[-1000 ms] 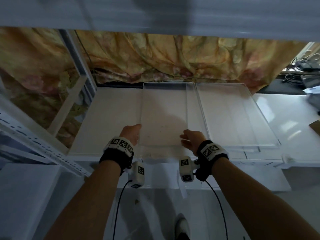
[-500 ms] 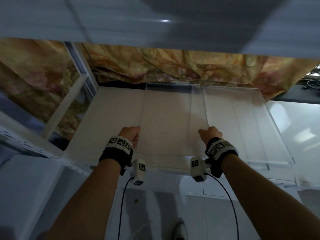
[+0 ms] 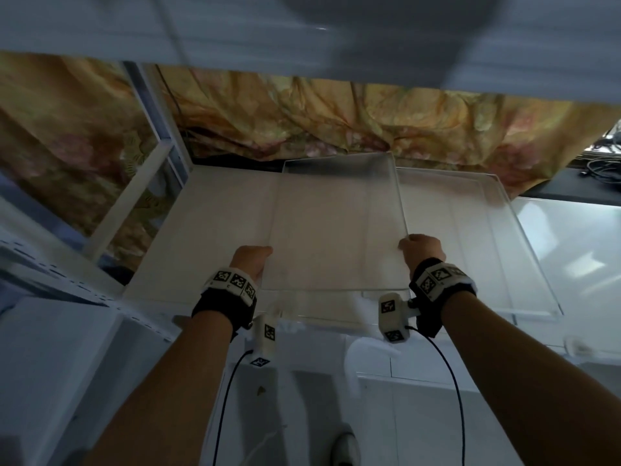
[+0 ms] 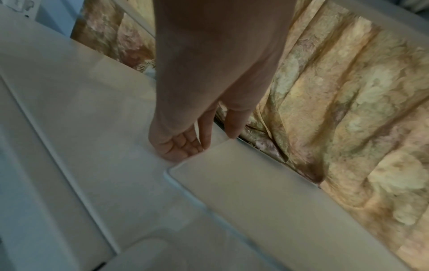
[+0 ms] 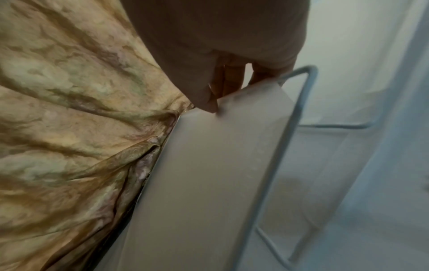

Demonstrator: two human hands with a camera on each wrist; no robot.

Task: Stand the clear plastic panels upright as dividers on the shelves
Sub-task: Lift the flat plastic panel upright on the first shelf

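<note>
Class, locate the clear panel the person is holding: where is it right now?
In the head view the held clear panel sits centre frame over the white shelf, gripped between the left hand and right hand, beside a second panel on its right.

floral curtain (image 3: 336,119) (crumpled), black cables (image 3: 601,159)

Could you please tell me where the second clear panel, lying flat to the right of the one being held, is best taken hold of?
I would grip the flat panel by its two long side edges near the front end, coming from the open shelf front. It lies flat with its near edge toward the person, and a curtain closes the back.
</note>
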